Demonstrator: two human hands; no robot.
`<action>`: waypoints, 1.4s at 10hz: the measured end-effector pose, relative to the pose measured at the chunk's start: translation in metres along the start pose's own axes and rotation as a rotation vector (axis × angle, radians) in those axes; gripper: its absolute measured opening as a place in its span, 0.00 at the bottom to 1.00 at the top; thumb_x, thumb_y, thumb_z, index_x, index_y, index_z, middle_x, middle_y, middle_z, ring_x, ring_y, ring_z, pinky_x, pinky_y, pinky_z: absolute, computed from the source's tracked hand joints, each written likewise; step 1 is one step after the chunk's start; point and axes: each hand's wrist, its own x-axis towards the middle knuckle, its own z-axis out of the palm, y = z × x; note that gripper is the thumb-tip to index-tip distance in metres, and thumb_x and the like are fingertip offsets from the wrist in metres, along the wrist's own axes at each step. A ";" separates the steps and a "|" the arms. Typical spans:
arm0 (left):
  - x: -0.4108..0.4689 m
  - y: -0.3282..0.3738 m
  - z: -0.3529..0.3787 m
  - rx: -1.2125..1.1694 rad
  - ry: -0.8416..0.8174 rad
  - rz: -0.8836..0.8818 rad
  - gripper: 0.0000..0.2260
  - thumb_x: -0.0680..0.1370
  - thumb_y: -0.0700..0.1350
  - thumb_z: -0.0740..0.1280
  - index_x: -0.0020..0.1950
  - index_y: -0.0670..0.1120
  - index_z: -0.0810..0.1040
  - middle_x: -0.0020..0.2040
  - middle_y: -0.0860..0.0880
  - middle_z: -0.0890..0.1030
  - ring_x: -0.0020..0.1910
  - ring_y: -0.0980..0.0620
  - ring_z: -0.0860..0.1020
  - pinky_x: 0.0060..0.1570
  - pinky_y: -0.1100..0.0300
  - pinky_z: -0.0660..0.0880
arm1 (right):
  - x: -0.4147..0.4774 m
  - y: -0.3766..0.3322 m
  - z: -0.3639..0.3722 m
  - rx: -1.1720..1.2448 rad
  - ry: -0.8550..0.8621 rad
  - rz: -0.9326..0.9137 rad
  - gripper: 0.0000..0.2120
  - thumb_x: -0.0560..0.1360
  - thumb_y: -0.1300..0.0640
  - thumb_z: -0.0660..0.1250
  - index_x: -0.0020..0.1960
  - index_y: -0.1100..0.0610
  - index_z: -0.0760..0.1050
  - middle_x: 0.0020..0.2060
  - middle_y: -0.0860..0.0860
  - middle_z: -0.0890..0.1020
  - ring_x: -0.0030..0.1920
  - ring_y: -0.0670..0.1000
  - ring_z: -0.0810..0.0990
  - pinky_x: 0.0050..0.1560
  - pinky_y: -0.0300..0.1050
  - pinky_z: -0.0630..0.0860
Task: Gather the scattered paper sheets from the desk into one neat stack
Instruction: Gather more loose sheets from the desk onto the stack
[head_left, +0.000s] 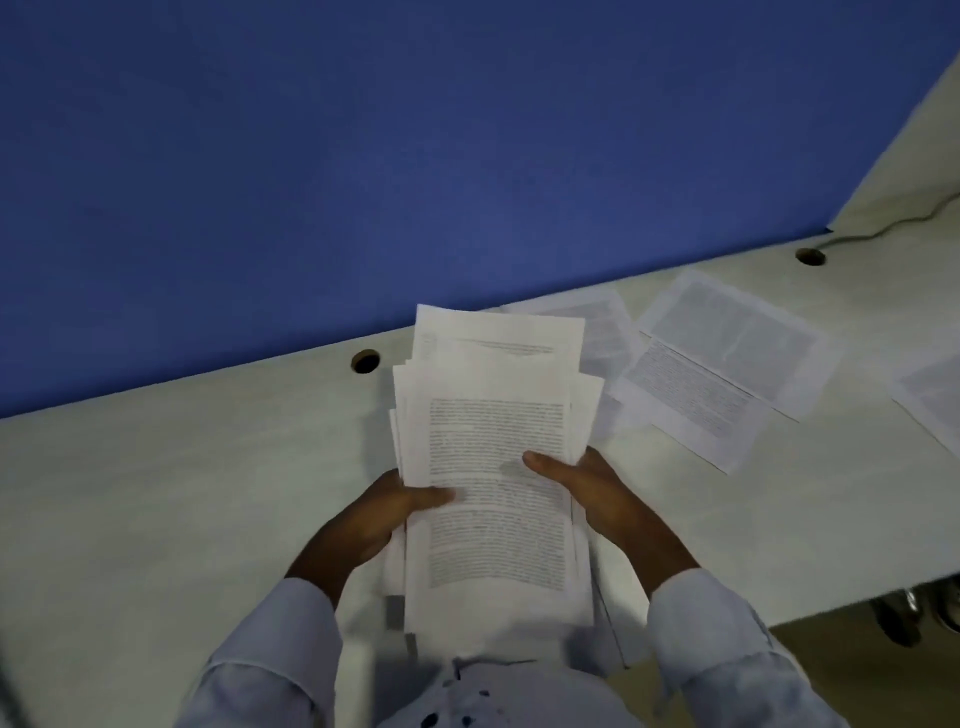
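Note:
A loose, uneven stack of printed paper sheets (496, 447) is held above the pale desk (182, 467) in front of me. My left hand (379, 519) grips its left edge, thumb lying across the top page. My right hand (587, 488) grips the right edge, thumb on the text as well. The sheets' edges are fanned and misaligned. More printed sheets lie flat on the desk to the right: one partly behind the stack (608, 332), a pair of overlapping sheets (722, 364), and one cut off by the right frame edge (935, 400).
A blue partition wall (363, 156) runs along the back of the desk. Two round cable holes (365, 360) (810, 256) sit near it, with a cable (893, 223) leading from the right one. The desk's front edge falls away at lower right.

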 end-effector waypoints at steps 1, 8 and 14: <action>-0.013 0.004 -0.019 -0.087 0.255 0.063 0.18 0.72 0.35 0.74 0.60 0.47 0.81 0.56 0.49 0.84 0.58 0.47 0.81 0.61 0.53 0.76 | 0.014 -0.014 0.026 -0.011 -0.071 -0.035 0.20 0.71 0.54 0.74 0.62 0.51 0.78 0.55 0.49 0.84 0.56 0.50 0.83 0.57 0.48 0.79; -0.094 0.080 -0.041 -0.480 0.783 0.601 0.13 0.74 0.40 0.72 0.55 0.54 0.80 0.54 0.52 0.84 0.57 0.48 0.81 0.58 0.49 0.77 | 0.032 -0.023 0.098 -0.026 0.275 -0.169 0.15 0.70 0.42 0.71 0.51 0.50 0.77 0.51 0.49 0.82 0.52 0.48 0.81 0.55 0.47 0.78; -0.154 0.056 -0.122 -0.542 0.699 0.742 0.16 0.73 0.41 0.72 0.55 0.59 0.81 0.56 0.55 0.84 0.56 0.51 0.82 0.54 0.51 0.78 | 0.014 -0.015 0.257 0.574 0.052 0.029 0.42 0.69 0.37 0.66 0.74 0.62 0.63 0.70 0.62 0.71 0.49 0.51 0.78 0.66 0.56 0.69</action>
